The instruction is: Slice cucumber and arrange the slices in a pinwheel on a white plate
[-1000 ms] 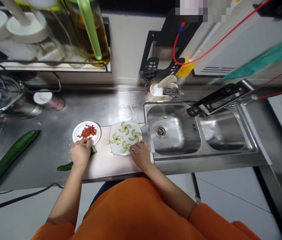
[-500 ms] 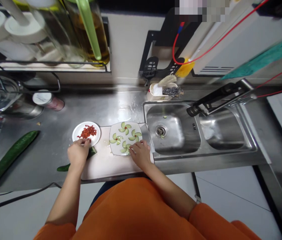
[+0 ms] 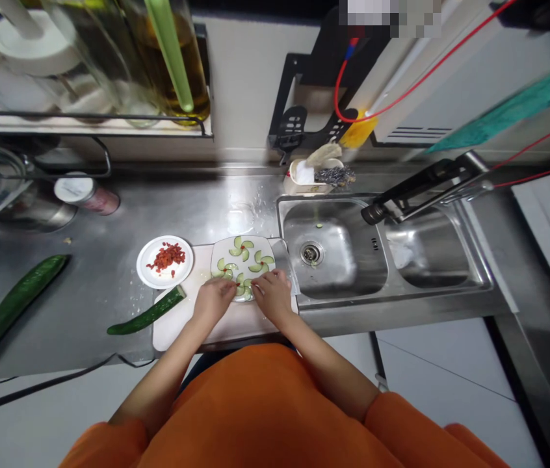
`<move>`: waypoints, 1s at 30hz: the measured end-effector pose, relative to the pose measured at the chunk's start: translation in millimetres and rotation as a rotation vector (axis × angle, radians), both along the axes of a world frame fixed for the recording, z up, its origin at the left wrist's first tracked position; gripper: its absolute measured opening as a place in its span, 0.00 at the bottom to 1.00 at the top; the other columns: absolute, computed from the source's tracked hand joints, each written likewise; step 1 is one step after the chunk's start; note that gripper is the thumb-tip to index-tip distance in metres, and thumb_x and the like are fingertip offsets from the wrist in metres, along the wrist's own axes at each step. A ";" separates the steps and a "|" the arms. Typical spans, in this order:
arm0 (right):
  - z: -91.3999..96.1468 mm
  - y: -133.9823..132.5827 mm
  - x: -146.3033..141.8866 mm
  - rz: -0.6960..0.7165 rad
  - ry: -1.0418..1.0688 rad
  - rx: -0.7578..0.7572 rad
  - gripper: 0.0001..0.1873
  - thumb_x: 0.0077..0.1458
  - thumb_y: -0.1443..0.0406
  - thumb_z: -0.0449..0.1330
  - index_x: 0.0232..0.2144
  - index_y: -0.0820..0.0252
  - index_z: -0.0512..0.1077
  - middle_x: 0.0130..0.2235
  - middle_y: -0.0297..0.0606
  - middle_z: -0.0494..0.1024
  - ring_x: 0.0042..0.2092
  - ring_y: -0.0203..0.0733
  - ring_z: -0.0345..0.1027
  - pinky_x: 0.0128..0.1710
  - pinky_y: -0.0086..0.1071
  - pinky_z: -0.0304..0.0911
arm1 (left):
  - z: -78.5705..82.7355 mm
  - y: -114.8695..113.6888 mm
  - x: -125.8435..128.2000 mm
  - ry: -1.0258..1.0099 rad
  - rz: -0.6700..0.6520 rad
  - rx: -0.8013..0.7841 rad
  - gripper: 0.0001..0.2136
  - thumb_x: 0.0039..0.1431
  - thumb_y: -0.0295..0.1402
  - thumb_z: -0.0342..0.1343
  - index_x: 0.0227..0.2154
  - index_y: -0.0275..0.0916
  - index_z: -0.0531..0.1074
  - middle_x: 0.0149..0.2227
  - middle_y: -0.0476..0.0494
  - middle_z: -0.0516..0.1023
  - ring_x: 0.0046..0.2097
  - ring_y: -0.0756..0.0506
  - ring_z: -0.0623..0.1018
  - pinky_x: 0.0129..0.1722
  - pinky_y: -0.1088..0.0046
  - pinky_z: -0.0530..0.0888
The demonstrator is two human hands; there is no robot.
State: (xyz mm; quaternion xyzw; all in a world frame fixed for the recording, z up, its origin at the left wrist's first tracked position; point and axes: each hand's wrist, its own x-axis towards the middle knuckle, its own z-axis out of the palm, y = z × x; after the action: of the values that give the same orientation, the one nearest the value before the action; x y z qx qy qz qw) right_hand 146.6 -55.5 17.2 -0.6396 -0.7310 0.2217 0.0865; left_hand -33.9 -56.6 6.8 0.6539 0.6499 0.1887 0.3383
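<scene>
The head-worn camera looks forward and steeply down from above the orange shirt [image 3: 270, 406] at the near edge, taking in at fairly close range the square plate [image 3: 244, 266] near the middle, the shelf [image 3: 109, 125] at far left and the sink [image 3: 348, 260] on the right.

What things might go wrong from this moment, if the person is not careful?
The left hand and right hand are very close to the nearest cucumber slices on the plate, so a small slip might spoil their flower pattern. The cut cucumber lies across the edge of the cutting board; a bump might roll it.
</scene>
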 end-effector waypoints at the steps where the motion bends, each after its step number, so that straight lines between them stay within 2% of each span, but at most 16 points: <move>1: -0.2 -0.3 0.2 0.001 -0.004 -0.001 0.07 0.60 0.62 0.59 0.34 0.51 0.78 0.38 0.38 0.77 0.49 0.48 0.58 0.38 0.35 0.47 | -1.6 -0.6 4.7 0.001 -0.026 -0.007 0.07 0.55 0.31 0.55 0.29 0.41 0.78 0.31 0.46 0.80 0.36 0.47 0.77 0.40 0.73 0.71; 7: -4.3 -3.5 -2.2 0.024 -0.007 -0.017 0.08 0.61 0.60 0.58 0.34 0.50 0.78 0.37 0.37 0.76 0.48 0.47 0.57 0.36 0.34 0.46 | -6.7 1.0 14.2 0.074 -0.103 -0.059 0.07 0.56 0.32 0.56 0.26 0.40 0.77 0.29 0.45 0.79 0.35 0.47 0.76 0.38 0.72 0.69; 20: -4.3 -4.5 -7.0 0.073 -0.029 -0.066 0.10 0.61 0.60 0.57 0.34 0.50 0.79 0.38 0.39 0.77 0.49 0.49 0.57 0.37 0.35 0.49 | -7.1 6.2 17.5 0.108 -0.135 -0.080 0.07 0.56 0.30 0.55 0.25 0.40 0.77 0.28 0.45 0.78 0.35 0.46 0.76 0.38 0.72 0.68; 30: -8.0 -5.2 -7.7 0.077 -0.041 -0.093 0.10 0.61 0.61 0.56 0.35 0.50 0.79 0.39 0.40 0.76 0.50 0.49 0.57 0.37 0.35 0.50 | -14.4 6.0 15.6 0.093 -0.162 -0.088 0.08 0.57 0.30 0.55 0.27 0.40 0.78 0.30 0.44 0.79 0.36 0.46 0.76 0.39 0.71 0.67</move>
State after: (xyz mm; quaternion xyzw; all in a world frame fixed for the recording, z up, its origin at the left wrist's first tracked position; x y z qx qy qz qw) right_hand 138.9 -60.7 9.3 -0.6186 -0.7456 0.2456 0.0329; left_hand -18.3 -50.6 -7.7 0.6968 0.6177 0.1013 0.3502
